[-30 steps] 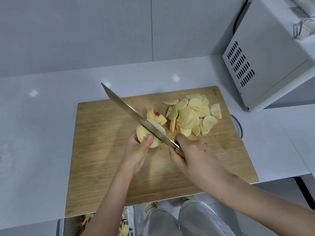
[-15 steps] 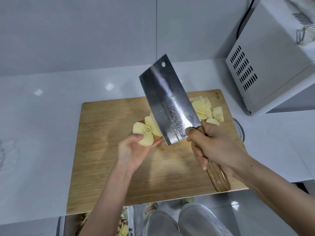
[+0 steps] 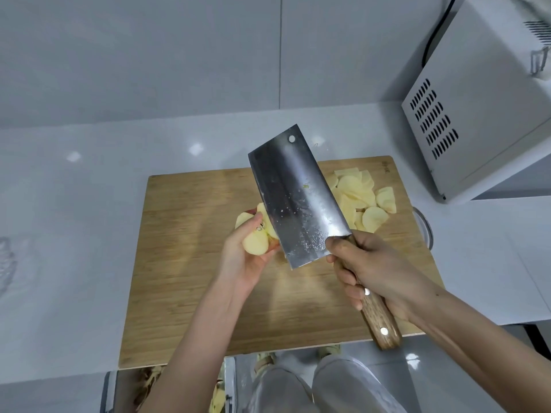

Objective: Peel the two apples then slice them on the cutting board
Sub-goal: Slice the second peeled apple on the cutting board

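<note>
My left hand (image 3: 241, 257) curled round the apple chunk (image 3: 255, 238), up above the cutting board (image 3: 190, 263). My right hand (image 3: 372, 269) gripped the cleaver (image 3: 295, 198) by its wooden handle. The blade pointed away from me, with its sharp side just beside the chunk. The chunk lay left of the blade, nearer my left hand. The slices (image 3: 360, 201) sat behind the blade, far right on the board.

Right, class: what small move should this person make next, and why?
Probably set the apple piece down on the board for slicing: the left hand holds it palm-up, core showing, while the right hand holds the cleaver raised beside it.
</note>
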A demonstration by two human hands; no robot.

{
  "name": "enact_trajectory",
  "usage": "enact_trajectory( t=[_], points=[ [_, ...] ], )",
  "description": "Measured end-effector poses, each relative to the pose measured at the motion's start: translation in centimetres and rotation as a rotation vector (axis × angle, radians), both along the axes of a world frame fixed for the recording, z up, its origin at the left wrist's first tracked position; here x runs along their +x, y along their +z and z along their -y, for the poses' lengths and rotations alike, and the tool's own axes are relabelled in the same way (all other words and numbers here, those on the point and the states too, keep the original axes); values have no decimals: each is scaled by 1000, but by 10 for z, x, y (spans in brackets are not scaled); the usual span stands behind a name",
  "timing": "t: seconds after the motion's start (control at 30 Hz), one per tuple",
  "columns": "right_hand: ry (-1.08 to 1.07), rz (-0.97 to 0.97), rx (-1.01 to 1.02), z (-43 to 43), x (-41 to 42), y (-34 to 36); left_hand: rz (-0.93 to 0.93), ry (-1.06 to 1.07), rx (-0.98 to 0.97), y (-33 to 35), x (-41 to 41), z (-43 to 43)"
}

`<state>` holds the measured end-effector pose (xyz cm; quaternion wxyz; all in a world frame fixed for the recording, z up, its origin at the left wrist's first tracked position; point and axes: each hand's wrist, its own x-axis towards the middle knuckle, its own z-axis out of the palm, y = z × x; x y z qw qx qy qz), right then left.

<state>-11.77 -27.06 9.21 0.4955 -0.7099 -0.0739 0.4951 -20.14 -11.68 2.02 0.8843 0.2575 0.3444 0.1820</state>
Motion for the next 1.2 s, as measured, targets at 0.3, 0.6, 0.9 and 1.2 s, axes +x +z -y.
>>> enact_trajectory(
  t=[0.3, 0.6, 0.9, 1.2],
  points=[
    [63, 6, -32, 1, -4, -2, -24, -20, 46, 1, -2, -5],
    [51, -12, -22, -6, -13, -10, -105, 36, 53, -1, -3, -3],
    [74, -83, -52, -9, -5, -7, -62, 22, 40, -3, -9, -6],
    [76, -222, -41, -16, -3, -8, -44, -32, 120, -6, -21, -14]
  ],
)
